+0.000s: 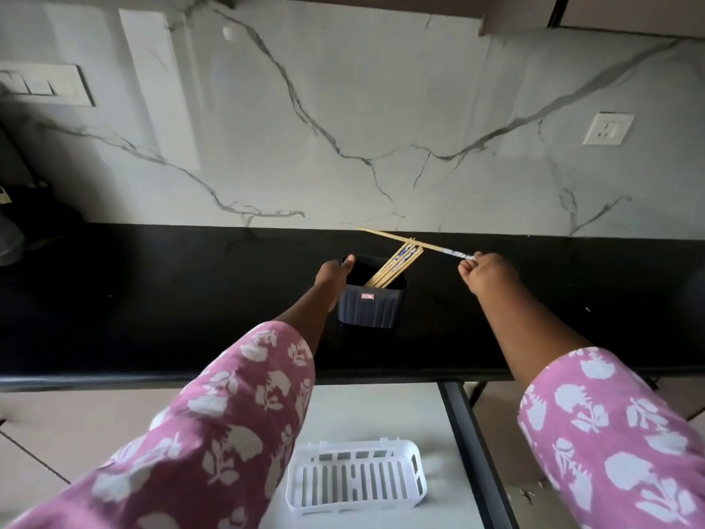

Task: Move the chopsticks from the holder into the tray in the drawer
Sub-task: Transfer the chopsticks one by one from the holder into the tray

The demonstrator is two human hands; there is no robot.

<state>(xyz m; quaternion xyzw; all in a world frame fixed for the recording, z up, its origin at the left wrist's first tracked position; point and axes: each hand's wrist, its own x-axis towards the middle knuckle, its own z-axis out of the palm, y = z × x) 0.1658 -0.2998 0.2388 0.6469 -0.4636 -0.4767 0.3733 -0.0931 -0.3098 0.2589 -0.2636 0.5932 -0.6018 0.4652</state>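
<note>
- Your left hand [332, 274] is clamped on the far-left rim of the holder [372, 299], thumb over the edge; this reads as bracing, so the holder won't tip or slide on the black counter [152, 299] while a stick is pulled.
- Your right hand [486, 273] pinches the patterned end of one chopstick [416, 244]. It is clear of the holder, lying nearly level above the counter with the plain tip pointing far-left. Could be a pair; too thin to tell.
- Holding the decorated end keeps the eating tip untouched, probably.
- The remaining chopsticks [393, 267] lean right in the holder, tops sticking out past its far-right rim. The lifted stick crosses just above their tops; whether they touch is unclear.
- The white slotted tray [356, 479] sits in the open drawer [381, 410] below the near counter edge, nothing in it that shows.
- Tray is near and low, between your arms, so the carry is a short pull back and down.
- Stage: early, most sticks not yet moved.
- Risk: the long tip snagging the leaning bundle as you swing it near.
</note>
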